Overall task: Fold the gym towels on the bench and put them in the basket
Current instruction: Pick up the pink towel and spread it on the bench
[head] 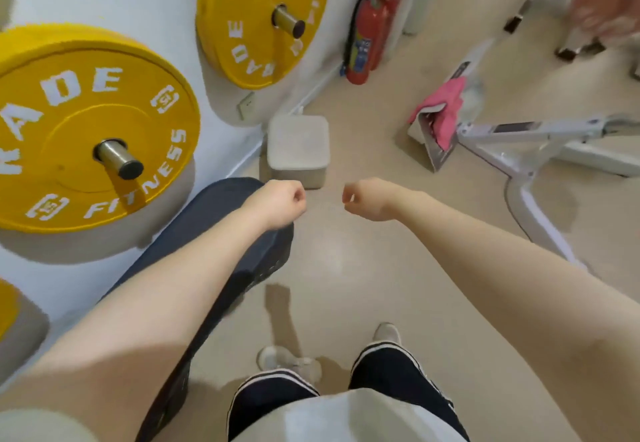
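While both hands [323, 200] curl into empty fists, yellow plates [83, 129] read "FITNESS".

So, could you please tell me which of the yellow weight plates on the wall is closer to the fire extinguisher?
The upper yellow plate, beside the red fire extinguisher; the other full plate hangs far left.

The dark padded bench [221, 233] runs along the wall, its visible top bare. On the beige floor [363, 268] just past its end sits a pale square basket [298, 150] — a red fire extinguisher [367, 46] stands farther along the wall.
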Action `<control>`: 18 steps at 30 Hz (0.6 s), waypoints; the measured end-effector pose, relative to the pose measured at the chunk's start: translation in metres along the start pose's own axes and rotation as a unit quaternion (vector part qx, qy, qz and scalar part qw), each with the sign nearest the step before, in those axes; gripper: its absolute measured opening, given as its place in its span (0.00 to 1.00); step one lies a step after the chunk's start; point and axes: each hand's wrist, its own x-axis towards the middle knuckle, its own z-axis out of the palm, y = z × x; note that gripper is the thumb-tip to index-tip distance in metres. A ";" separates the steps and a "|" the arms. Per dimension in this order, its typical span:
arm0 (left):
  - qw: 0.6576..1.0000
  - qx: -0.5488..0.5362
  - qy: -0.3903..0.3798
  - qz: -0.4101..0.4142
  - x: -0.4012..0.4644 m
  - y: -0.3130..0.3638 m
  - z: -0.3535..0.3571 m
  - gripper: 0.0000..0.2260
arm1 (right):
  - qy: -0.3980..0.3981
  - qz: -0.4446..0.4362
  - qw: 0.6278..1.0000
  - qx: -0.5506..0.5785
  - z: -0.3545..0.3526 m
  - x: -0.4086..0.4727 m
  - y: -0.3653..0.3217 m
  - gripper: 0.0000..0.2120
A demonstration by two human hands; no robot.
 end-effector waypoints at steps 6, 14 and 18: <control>0.996 0.030 -0.038 0.075 0.060 0.121 0.042 0.08 | 0.005 0.106 0.991 0.087 0.001 -0.055 0.141 0.16; 0.990 0.003 -0.018 0.142 0.154 0.301 0.082 0.08 | 0.032 0.163 0.979 0.119 -0.035 -0.105 0.321 0.15; 0.987 -0.002 -0.024 0.157 0.199 0.363 0.087 0.07 | 0.053 0.168 0.974 0.143 -0.061 -0.105 0.383 0.14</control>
